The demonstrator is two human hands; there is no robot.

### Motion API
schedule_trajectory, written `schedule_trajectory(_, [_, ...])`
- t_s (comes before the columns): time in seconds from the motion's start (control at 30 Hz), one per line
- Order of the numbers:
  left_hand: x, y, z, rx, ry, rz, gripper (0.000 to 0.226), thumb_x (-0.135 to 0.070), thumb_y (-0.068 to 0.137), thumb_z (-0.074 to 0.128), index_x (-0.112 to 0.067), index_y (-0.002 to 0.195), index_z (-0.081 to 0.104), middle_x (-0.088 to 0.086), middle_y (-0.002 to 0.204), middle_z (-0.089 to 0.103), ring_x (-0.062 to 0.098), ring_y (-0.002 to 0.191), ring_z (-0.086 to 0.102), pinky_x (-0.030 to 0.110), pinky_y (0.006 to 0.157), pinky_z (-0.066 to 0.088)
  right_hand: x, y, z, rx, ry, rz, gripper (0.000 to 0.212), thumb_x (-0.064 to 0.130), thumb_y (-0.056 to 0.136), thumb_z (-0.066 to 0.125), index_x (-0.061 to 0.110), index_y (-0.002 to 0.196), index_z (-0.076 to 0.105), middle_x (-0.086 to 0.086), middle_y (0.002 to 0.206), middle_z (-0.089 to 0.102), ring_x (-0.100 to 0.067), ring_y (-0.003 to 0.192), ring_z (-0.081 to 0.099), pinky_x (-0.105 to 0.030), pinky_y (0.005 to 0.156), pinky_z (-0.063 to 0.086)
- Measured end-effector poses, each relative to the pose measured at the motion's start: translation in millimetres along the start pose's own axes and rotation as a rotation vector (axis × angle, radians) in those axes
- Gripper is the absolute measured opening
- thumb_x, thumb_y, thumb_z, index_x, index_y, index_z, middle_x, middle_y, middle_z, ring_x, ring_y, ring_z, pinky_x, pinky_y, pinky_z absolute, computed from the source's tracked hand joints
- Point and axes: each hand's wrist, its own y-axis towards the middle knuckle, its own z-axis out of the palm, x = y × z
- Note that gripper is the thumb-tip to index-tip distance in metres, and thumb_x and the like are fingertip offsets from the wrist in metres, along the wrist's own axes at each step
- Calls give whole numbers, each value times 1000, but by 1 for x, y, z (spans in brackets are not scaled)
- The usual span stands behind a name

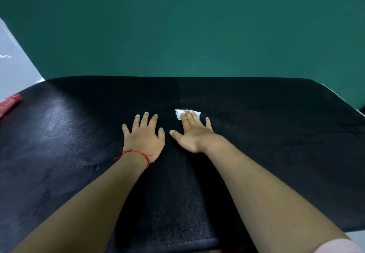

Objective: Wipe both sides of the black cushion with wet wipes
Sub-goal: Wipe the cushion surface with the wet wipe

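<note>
Left hand [143,136]: palm down on the black cushion [276,134], fingers straight and spread, grip apart and holding nothing.
Right hand [192,134]: palm down just beside the left, grip apart, straight fingers pressing the wet wipe [180,113] flat.
Wet wipe: small, white, crumpled, near the cushion's middle.
Black cushion: matte with a pale sheen on its left, long axis running left to right.

Black cushion [256,134], white wipe [180,114], red wrist string [136,151], green wall [197,25].
</note>
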Motion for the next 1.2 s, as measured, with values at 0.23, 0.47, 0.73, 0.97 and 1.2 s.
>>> schedule_trajectory(0.23, [-1,-2,2,-49,-1,-5,63,-56,104,27,-35,164,25,-5,173,19,21,161,10,61,127,10,-1,36,-15,-7,-20,5,91,75,102,20,23,168,-13,8,173,-26,-11,159,-26,-58,127,-16])
schedule_trajectory(0.47, [-2,-2,3,-65,10,-1,64,-55,103,28,-35,163,27,-5,173,21,21,160,12,61,126,12,0,74,-30,-27,-16,11,93,76,101,20,22,168,-13,6,174,-24,-13,160,-24,-59,127,-15])
schedule_trajectory(0.73, [-2,1,4,-70,17,-3,64,-56,103,28,-35,163,27,-5,173,21,21,161,12,60,127,12,0,111,-48,-25,1,16,91,76,101,20,23,169,-10,6,175,-22,-13,160,-24,-58,127,-16])
schedule_trajectory(0.97, [-1,1,5,-82,24,5,71,-59,96,16,-36,162,31,-6,171,26,21,160,15,61,126,15,2,147,-64,-36,-18,24,92,77,100,21,23,169,-8,6,176,-19,-13,160,-22,-58,127,-15])
schedule_trajectory(1.2, [-2,1,6,-88,16,3,69,-58,97,20,-35,161,33,-7,171,27,20,159,16,60,126,14,3,176,-76,-58,-18,20,94,79,99,22,23,170,-6,6,177,-16,-15,161,-20,-59,127,-14])
